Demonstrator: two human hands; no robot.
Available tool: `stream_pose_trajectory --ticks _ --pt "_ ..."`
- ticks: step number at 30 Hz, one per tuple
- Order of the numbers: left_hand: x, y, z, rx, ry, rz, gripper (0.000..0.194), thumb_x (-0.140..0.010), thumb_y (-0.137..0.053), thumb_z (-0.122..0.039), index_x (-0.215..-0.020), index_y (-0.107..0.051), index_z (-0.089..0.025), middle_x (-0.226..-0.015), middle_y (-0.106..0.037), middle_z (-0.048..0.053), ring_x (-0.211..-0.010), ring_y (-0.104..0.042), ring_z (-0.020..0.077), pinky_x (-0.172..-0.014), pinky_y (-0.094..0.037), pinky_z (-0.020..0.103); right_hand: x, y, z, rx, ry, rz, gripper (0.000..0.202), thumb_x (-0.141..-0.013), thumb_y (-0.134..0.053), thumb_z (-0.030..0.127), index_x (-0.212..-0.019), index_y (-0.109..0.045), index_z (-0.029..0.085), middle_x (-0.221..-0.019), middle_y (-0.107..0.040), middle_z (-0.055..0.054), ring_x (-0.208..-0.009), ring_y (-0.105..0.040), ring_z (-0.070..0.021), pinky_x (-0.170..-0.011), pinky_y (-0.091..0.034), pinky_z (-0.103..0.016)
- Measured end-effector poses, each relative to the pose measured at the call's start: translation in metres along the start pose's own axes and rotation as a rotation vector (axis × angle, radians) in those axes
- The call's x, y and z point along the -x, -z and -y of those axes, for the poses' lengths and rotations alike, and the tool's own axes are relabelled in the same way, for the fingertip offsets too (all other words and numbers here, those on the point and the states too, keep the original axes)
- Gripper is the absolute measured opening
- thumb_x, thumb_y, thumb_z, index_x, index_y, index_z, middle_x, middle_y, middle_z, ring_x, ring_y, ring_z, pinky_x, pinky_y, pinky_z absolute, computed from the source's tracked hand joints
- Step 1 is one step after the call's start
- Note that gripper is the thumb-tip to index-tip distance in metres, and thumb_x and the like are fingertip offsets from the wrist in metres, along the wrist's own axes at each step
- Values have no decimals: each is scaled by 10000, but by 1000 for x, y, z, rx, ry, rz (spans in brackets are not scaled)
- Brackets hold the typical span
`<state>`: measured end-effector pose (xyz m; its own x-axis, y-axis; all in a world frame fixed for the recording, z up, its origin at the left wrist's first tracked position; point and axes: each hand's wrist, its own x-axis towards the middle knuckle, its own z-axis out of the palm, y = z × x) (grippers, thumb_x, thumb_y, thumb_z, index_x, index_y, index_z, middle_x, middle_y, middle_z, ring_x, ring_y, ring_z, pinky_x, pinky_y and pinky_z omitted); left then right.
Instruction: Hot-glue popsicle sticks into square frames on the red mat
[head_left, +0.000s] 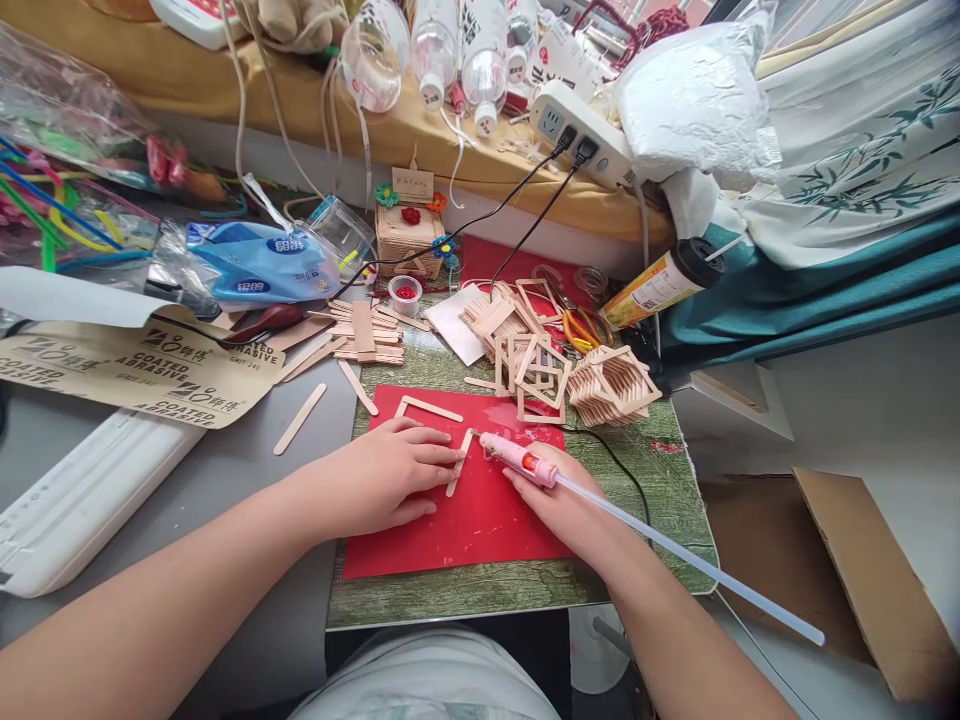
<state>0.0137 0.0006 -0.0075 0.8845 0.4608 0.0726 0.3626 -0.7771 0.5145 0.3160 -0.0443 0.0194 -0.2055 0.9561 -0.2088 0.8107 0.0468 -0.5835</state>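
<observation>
In the lower middle of the frame we see the right hand (571, 508) closed around a pink hot glue gun (517, 458), its nozzle pointing up-left at the top end of a popsicle stick (459, 461). A long clear glue stick (690, 562) runs out of the gun toward the lower right. The left hand (390, 478) lies flat and open, gripping nothing; its fingertips press the same stick down on the red mat (480, 525). Just above them, two sticks already joined in an L shape (427, 406) lie on the mat.

We judge that the step in hand is gluing one more stick for a frame. The next move calls for a small drop of glue at the end and a steady press with fingers away from the hot tip.

Further out, in the middle of the frame, finished square frames (536, 375) and a stacked stick basket (613, 385) stand on the green surface (525, 590), and loose sticks (367, 340) lie to their left.
</observation>
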Motion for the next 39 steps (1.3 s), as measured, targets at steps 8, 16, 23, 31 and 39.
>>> stream_pose_trajectory --ticks 8,16,23,31,39 --pt "1 -1 1 10 14 4 394 -1016 -650 -342 -1406 -700 -318 -1509 -680 11 -1450 -572 280 -1219 -397 473 1 12 18 30 -89 109 285 -1045 -566 444 -845 -580 242 -846 -669 -9 -753 -621 -200 -701 -445 -317" --pt "0 2 0 17 6 -5 394 -1017 -659 -351 -1407 -698 -313 -1485 -697 28 -1444 -578 276 -1216 -394 458 -20 57 27 -166 55 178 271 -1002 -660 459 -1184 -809 324 -1086 -811 -22 -1101 -720 -281 -972 -567 -379" --pt "2 -2 4 -30 -38 -35 360 -1024 -653 -392 -1365 -706 -292 -1523 -667 47 -1438 -582 274 -1200 -401 466 9 40 -9 -459 -238 -84 446 -931 -750 496 -1303 -783 253 -1182 -823 -67 -1185 -736 -358 -974 -629 -467" --pt "1 -2 2 -66 -30 -36 390 -1029 -646 -382 -1400 -685 -267 -1481 -694 60 -1390 -613 272 -1192 -420 454 42 -15 -31 -496 -300 -62 422 -939 -734 502 -1273 -749 244 -1258 -792 -85 -1150 -732 -316 -1049 -570 -470" --pt "0 -2 4 -41 -35 -48 323 -1031 -644 -354 -1338 -719 -291 -1458 -713 47 -1405 -609 253 -1202 -417 433 36 -9 -1 -175 -133 125 141 -966 -696 386 -936 -692 248 -942 -735 -24 -872 -684 -222 -805 -527 -347"
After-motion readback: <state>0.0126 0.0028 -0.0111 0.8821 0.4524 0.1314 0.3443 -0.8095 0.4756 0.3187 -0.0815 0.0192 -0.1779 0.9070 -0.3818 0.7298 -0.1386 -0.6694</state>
